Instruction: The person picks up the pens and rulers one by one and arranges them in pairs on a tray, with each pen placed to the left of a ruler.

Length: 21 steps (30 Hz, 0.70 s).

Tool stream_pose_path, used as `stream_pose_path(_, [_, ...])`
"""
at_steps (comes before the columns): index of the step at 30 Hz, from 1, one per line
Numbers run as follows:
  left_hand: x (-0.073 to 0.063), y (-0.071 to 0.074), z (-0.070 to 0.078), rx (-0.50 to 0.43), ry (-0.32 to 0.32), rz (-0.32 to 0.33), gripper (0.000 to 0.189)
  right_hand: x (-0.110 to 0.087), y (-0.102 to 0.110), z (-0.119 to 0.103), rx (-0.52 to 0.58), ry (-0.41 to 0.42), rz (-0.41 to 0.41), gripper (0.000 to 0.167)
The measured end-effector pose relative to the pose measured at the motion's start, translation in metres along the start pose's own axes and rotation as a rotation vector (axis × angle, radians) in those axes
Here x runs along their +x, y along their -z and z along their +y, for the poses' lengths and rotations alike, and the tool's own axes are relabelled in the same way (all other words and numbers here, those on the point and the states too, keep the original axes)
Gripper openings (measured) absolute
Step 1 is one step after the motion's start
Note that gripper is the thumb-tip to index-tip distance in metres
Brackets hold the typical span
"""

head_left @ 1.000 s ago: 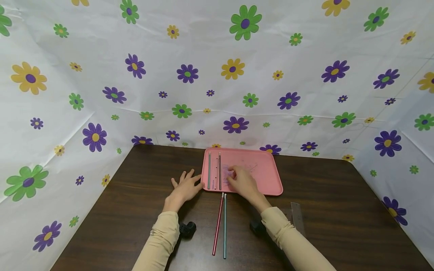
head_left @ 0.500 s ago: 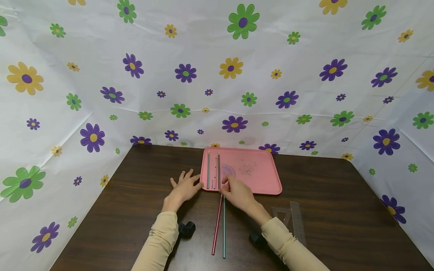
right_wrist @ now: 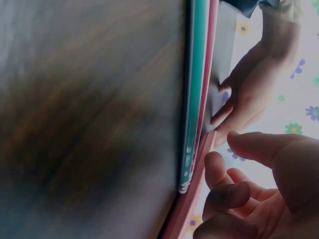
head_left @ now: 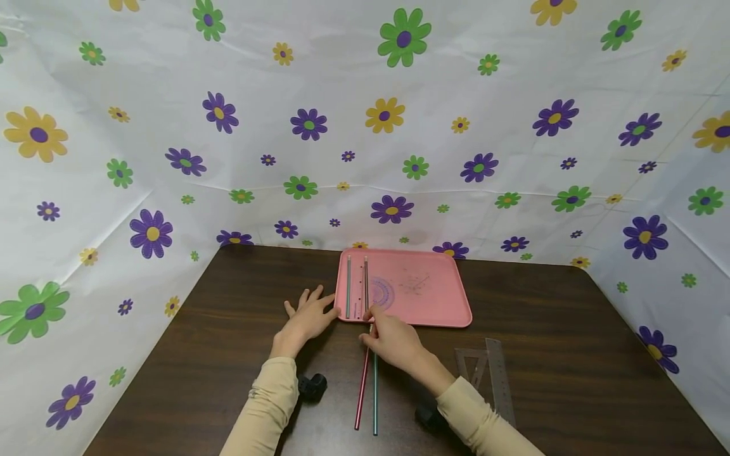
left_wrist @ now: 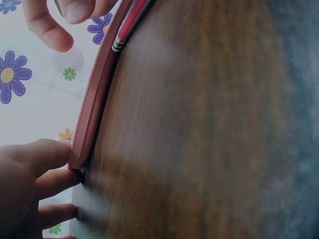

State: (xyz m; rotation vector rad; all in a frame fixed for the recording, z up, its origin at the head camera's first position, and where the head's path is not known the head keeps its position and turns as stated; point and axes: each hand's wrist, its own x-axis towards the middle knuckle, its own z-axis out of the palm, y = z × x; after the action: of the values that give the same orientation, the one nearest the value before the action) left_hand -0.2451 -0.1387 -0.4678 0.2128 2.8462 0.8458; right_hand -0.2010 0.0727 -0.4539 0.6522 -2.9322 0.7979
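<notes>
Just now the left hand (head_left: 308, 318) is spread, a digit touching the near corner of the pink tray (head_left: 445, 304) at its right. With thumb and bent fingers apart, the right hand (head_left: 395, 340) hovers over the far ends of the red pencil (head_left: 362, 389) and teal pencil (head_left: 375, 399); beyond it lies the protractor (head_left: 388, 293).

Wears long, plain beige sleeves (head_left: 265, 408), creased along their length and closing snugly at the cuffs (head_left: 282, 367). Bears a small, blocky black device (head_left: 312, 387) beside the left cuff and a partly hidden dark device (head_left: 430, 415) by the right.
</notes>
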Motion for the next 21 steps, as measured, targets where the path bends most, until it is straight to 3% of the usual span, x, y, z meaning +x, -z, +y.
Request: stream_pose_path(21, [0.000, 0.001, 0.000, -0.001, -0.005, -0.010, 0.053, -0.018, -0.008, -0.014, -0.087, 0.024, -0.113, 0.020])
